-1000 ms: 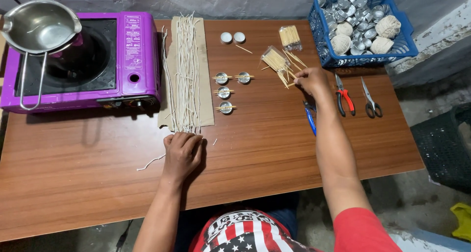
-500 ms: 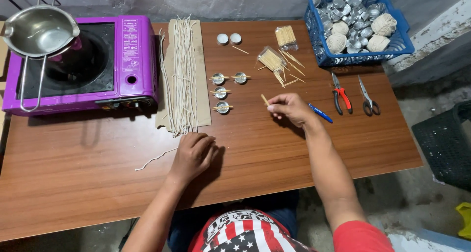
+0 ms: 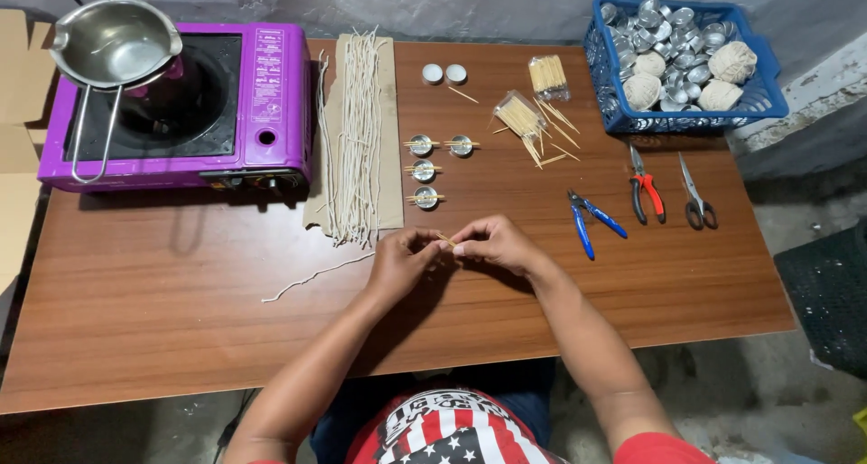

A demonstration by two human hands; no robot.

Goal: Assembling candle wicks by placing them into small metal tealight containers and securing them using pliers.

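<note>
Head view: left hand [image 3: 397,258] and right hand [image 3: 492,244] meet mid-table, fingertips of both pinched narrow on one small wooden stick [image 3: 443,239] held between them, just above the table [image 3: 181,338].

Nearby: four small metal cups [image 3: 424,171] with sticks laid across, just beyond the hands. Bundle of white wicks [image 3: 357,134] on cardboard to the left; one loose wick [image 3: 316,276] lies near the left hand.

Risk: the stick is thin, so uneven pinch pressure could snap or drop it. A forearm sweep forward could knock the cups' sticks off.
</note>
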